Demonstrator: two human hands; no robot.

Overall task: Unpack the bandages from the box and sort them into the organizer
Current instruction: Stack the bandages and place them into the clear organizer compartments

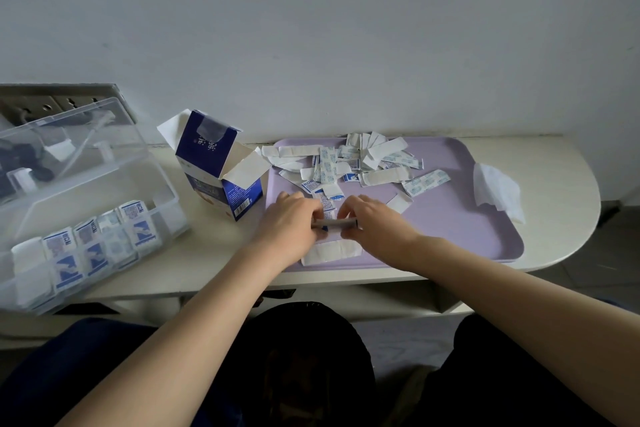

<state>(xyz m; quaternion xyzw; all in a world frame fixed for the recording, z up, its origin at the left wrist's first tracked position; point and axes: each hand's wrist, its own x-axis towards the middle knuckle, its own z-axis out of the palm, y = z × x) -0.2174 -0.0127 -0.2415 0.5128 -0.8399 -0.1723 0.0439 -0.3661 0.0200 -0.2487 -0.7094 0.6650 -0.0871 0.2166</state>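
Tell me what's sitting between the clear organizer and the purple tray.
The opened blue-and-white bandage box stands on the table there, between the organizer and the tray, as the head view shows.

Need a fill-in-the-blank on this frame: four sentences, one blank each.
1. Loose bandages lie on a ___ tray.
2. The box stands between the organizer and the tray, its top flaps ___.
3. The left hand and right hand together hold a stack of ___.
4. A white tissue lies at the tray's ___ edge.

Missing words: purple; open; bandages; right.
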